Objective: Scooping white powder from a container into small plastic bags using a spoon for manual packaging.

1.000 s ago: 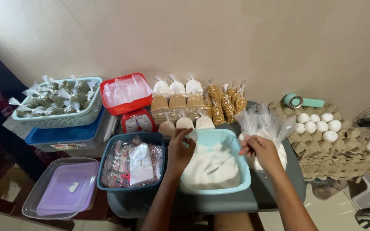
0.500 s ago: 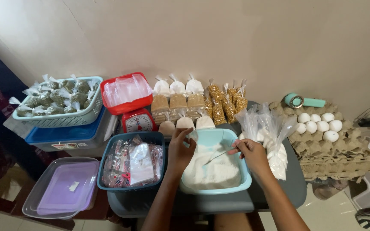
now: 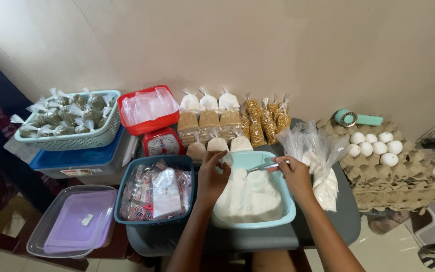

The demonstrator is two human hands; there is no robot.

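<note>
A light blue tub (image 3: 287, 207) in front of me holds white powder (image 3: 250, 196). My left hand (image 3: 212, 174) is at the tub's left rim, pinching a small clear plastic bag (image 3: 226, 159) at its top. My right hand (image 3: 292, 174) is at the right rim and grips a metal spoon (image 3: 262, 167) whose bowl points left toward the bag over the powder. Tied clear bags of white powder (image 3: 323, 174) are heaped just right of the tub.
A dark blue basket of wrapped packets (image 3: 152, 191) sits to the left. Behind stand a red kitchen scale (image 3: 161, 143), rows of bagged brown and yellow goods (image 3: 230, 121), a pale basket of green bags (image 3: 66, 118). Egg trays with white eggs (image 3: 376, 146) are right; a lidded purple container (image 3: 74, 221) is lower left.
My right hand has moved from the heap of bags into the tub and now holds the spoon pointed toward the small bag. My left hand stayed at the tub's left rim.
</note>
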